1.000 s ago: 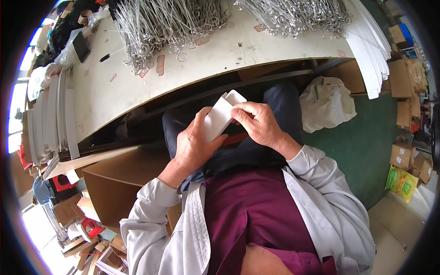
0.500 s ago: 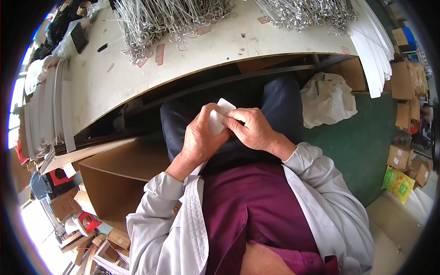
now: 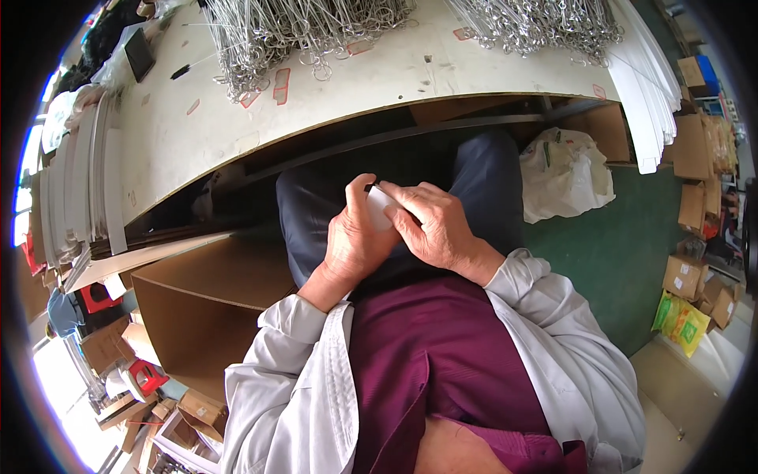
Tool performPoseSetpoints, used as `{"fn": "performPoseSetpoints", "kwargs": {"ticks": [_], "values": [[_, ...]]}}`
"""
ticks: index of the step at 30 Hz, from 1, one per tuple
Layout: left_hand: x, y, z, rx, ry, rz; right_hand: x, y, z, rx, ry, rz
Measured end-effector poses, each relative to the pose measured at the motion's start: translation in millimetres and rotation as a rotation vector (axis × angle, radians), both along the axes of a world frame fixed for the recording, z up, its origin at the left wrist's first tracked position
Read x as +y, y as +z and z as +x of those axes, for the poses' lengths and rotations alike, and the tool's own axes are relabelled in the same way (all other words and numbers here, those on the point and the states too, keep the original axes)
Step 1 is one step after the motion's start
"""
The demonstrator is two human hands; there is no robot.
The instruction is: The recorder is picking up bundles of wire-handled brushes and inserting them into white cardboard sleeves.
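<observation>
Left hand: the left hand [image 3: 355, 241] is seen curled nearly closed over the lap, its fingers wrapped round the left side of a small white card piece [image 3: 381, 207], which is gripped from beneath and behind.
Right hand: the right hand [image 3: 438, 229] is held partly closed, with its fingertips pressed onto the upper right edge of the white card piece; thumb position cannot be told.
Change since earlier frames: a second ago the card was held up as a longer white strip standing clear above both hands; it is now seen much shorter, mostly covered by the fingers. Both hands have been drawn closer together and lower toward the lap.
Location of card: it is found between the two hands, touching both, above the dark blue trousers [image 3: 482, 178] and below the edge of the workbench [image 3: 181, 150].
Surroundings: heaps of metal wire hooks [image 3: 300, 31] are noted on the workbench top; stacked white sheets [image 3: 79, 189] lie at its left end. An open cardboard box [image 3: 197, 308] stands beside the left knee. A white plastic bag [image 3: 564, 174] rests on the green floor [image 3: 624, 253] to the right.
</observation>
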State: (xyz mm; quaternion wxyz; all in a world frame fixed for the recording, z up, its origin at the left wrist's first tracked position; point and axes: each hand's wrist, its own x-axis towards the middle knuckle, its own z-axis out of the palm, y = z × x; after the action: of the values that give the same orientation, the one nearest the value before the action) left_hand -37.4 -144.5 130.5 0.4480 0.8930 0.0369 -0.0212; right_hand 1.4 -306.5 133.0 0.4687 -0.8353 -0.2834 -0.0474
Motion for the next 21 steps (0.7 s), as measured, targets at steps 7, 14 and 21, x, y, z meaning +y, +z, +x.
{"fn": "performPoseSetpoints", "kwargs": {"ticks": [7,14,21], "values": [[-3.3,-5.8,-1.1,0.004,-0.039,0.086,5.2,-2.3,5.4,0.585,-0.017,0.181],[-3.3,-13.3,-1.8,-0.133,0.007,0.148,17.5,-17.1,4.5,0.753,-0.097,0.381],[-4.7,-15.3,-5.9,-0.097,-0.012,0.173,6.8,-23.3,11.4,0.923,-0.125,0.463]]}}
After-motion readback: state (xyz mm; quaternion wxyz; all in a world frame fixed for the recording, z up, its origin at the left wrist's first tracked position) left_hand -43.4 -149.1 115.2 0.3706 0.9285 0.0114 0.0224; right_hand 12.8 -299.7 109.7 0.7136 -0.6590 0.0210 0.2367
